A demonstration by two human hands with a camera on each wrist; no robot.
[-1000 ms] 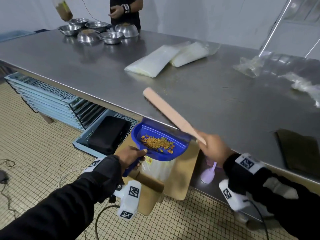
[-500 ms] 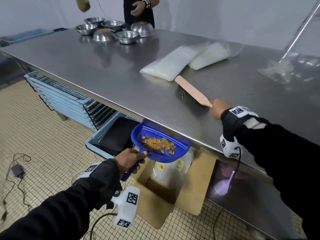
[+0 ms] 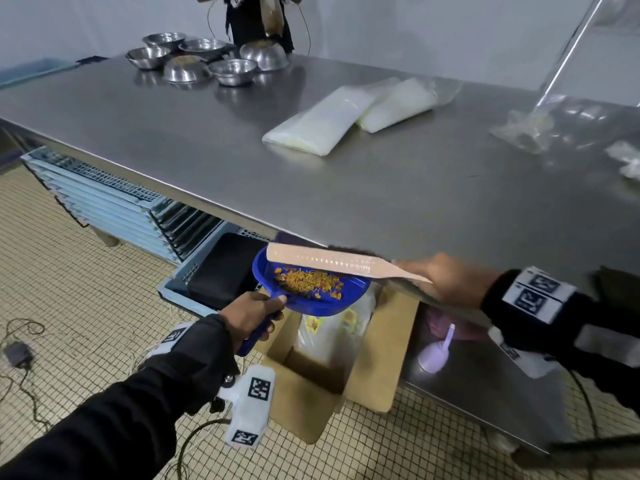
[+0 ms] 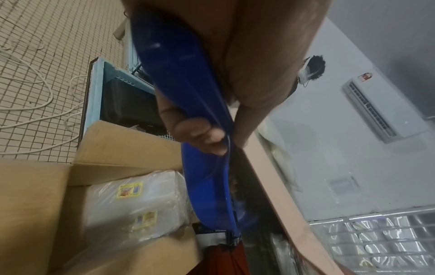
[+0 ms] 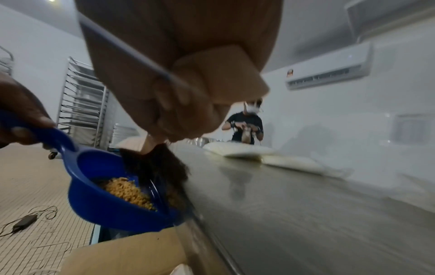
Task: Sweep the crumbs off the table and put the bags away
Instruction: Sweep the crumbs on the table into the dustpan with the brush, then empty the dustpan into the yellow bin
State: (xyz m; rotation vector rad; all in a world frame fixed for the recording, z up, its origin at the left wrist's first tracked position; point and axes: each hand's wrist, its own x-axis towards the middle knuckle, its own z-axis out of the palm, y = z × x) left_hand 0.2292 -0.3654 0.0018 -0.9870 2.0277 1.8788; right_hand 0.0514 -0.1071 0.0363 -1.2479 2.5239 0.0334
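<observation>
Stainless-steel tabletop [image 3: 398, 202] edge, at six o'clock: left hand [image 3: 251, 315] clenches the blue plastic dustpan [image 3: 311, 289] of orange crumbs [image 3: 308, 282], right hand [image 3: 446, 278] grasps the pink-backed dark-bristled brush [image 3: 332, 263]; any dustpan tilt risks spilling crumbs floorward, while white bags [image 3: 318, 126] wait at twelve o'clock.

Blue dustpan [image 3: 311, 299] (orange crumbs [image 3: 308, 284])

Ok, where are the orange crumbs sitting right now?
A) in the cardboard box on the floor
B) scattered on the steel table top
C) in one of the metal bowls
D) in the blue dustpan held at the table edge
D: the crumbs lie in the blue dustpan, which the left hand holds below the table edge.
</observation>
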